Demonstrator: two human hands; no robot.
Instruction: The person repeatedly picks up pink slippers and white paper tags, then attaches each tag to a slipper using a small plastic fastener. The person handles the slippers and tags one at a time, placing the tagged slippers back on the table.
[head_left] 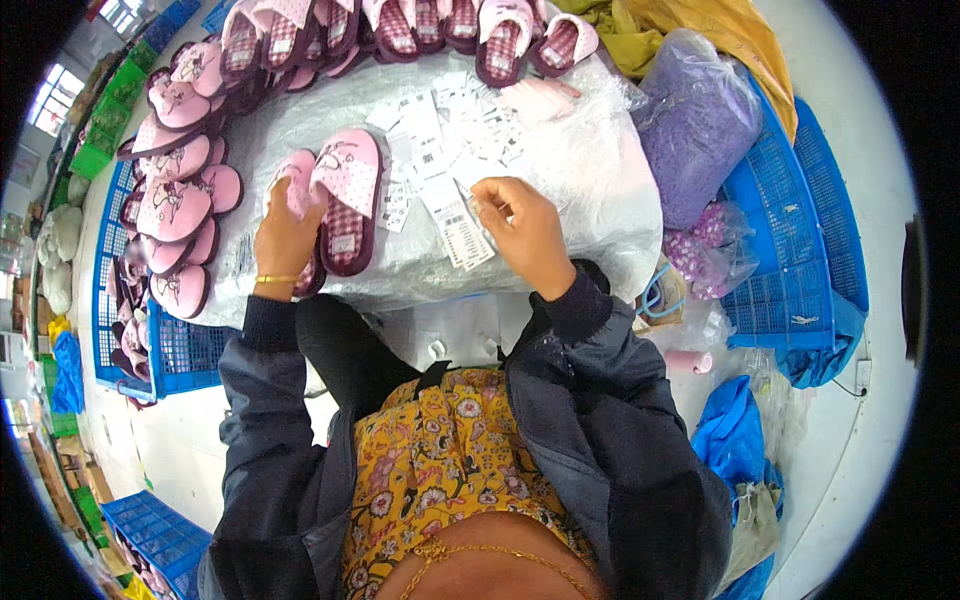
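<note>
Gold-coloured metal chain (pixel 432 549) is worn at the neck. Two pink fabric slippers (pixel 350 185) are set under and beside the spread left hand (pixel 285 235); one white paper label strip (pixel 457 226) is met by the pinched right hand (pixel 522 225); neither grip can be told. Label-picking is judged the step; clean separation seems called for.

I count 1 left hand (pixel 288 238) and 1 right hand (pixel 522 225), both mine, and 2 pink slippers (pixel 350 165) directly before me. I make out at least 7 far-edge slippers (pixel 505 42) and at least 8 piled slippers (pixel 172 210) on my left. I wear 1 bracelet (pixel 277 279) and 1 necklace (pixel 432 548). I see 1 pink roll (pixel 688 361); the white labels (pixel 462 238) overlap too much to count.
</note>
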